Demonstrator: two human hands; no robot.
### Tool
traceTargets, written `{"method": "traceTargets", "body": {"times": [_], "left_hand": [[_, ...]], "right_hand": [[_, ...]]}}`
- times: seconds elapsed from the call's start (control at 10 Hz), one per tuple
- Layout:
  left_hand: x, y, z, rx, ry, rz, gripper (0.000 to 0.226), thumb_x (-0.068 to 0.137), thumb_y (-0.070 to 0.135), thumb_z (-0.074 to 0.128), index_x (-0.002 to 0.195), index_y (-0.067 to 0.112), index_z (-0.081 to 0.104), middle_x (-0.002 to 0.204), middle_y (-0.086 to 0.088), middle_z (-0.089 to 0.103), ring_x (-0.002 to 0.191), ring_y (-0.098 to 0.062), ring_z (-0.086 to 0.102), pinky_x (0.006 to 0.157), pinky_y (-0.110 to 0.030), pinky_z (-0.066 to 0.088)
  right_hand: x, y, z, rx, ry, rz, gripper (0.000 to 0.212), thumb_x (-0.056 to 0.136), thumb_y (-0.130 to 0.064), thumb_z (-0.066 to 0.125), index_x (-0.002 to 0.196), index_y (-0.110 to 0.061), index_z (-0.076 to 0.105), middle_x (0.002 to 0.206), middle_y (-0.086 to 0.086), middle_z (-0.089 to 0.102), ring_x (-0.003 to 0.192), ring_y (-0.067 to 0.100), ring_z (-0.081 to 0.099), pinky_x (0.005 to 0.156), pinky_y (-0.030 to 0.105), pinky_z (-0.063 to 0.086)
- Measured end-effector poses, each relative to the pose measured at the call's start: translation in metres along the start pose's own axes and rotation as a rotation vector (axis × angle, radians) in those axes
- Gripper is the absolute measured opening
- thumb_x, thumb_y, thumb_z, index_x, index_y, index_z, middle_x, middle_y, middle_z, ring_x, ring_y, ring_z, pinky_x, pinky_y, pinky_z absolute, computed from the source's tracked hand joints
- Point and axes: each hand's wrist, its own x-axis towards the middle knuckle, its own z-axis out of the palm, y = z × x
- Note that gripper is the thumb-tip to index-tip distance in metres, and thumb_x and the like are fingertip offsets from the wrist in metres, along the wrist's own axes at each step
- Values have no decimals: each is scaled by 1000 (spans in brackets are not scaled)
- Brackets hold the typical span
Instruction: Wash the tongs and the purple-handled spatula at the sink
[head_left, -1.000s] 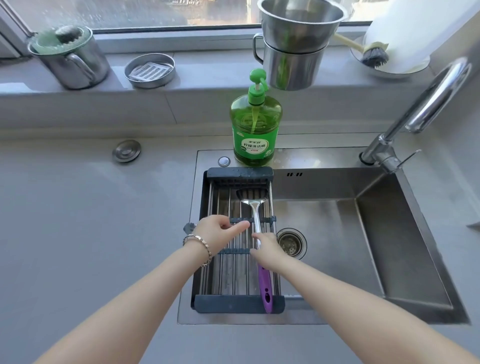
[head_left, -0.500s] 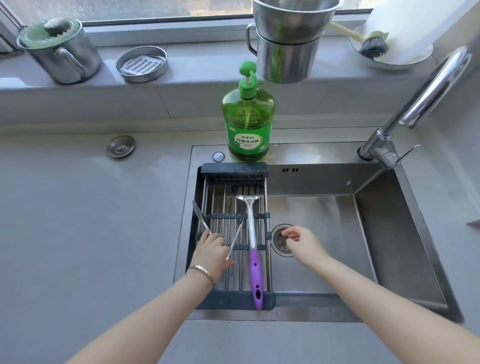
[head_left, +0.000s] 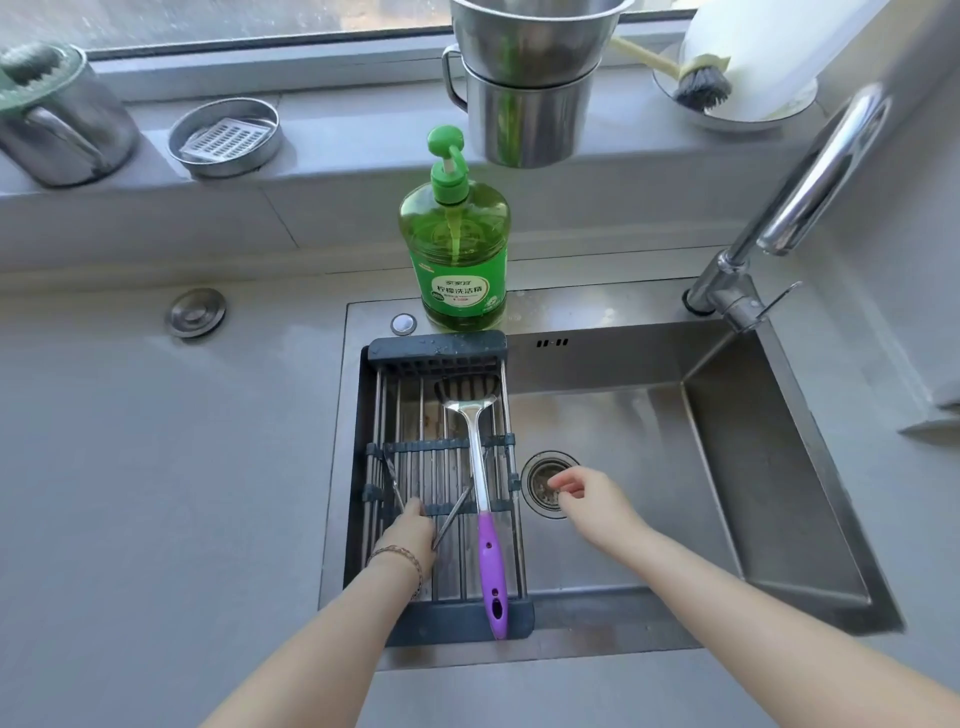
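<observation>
two bare arms with no sleeves. the left hand (head_left: 410, 540) has a thin beaded bracelet (head_left: 402, 558) round the wrist, just behind the fingers. the right hand (head_left: 592, 499) has no rings on its fingers.

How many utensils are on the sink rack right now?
2: the tongs at the rack's left, gripped by the left hand; the purple-handled spatula along its right side.

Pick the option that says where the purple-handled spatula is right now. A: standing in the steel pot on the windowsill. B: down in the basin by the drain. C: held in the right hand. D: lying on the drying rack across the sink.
D: the purple-handled spatula lies along the bars of the drying rack, touched by neither hand; the left hand grips the tongs and the right hand is empty.
</observation>
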Motion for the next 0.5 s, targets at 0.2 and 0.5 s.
{"method": "traceTargets", "body": {"times": [0.2,0.5], "left_hand": [[-11,3,-12,51,93,-63,27,87,8,58,114,8,58,131,-5,41,98,-21,58,86,-25,50],[-43,72,-97,-18,-64,-115,18,92,30,49,97,14,55,73,1,52,70,-17,54,65,-25,48]], "right_hand": [[-3,-3,-21,-76,-45,3,28,89,-4,43,107,-11,64,102,7,62,92,17,53,76,20,38],[-27,-26,-80,-755,-217,-127,34,89,-15,42,117,-17,62,119,6,63,109,25,58,87,26,47]]}}
